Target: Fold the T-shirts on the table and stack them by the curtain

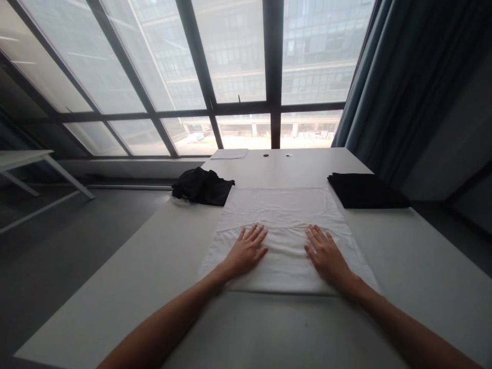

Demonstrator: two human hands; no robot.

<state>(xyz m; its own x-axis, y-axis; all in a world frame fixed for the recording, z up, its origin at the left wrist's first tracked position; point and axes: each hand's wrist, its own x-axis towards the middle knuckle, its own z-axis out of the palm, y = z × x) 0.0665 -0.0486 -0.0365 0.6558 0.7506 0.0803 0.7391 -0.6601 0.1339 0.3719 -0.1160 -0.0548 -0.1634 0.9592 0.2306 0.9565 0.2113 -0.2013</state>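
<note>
A white cloth garment (288,266) lies spread on the white table, with its near part folded over and the folded edge running crosswise near my fingertips. My left hand (248,250) rests flat on the left side of the folded part, fingers stretched out. On the right side, my right hand (325,253) lies flat too, its fingers pointing away from me. Small wrinkles show in the cloth between the two hands. Neither hand grips anything.
On the white table (126,292), a crumpled black cloth (203,185) sits at the left edge and a neatly folded black cloth (367,190) at the right. Papers (229,154) lie at the far end. A blue curtain (378,87) hangs at right; another table (26,158) stands left.
</note>
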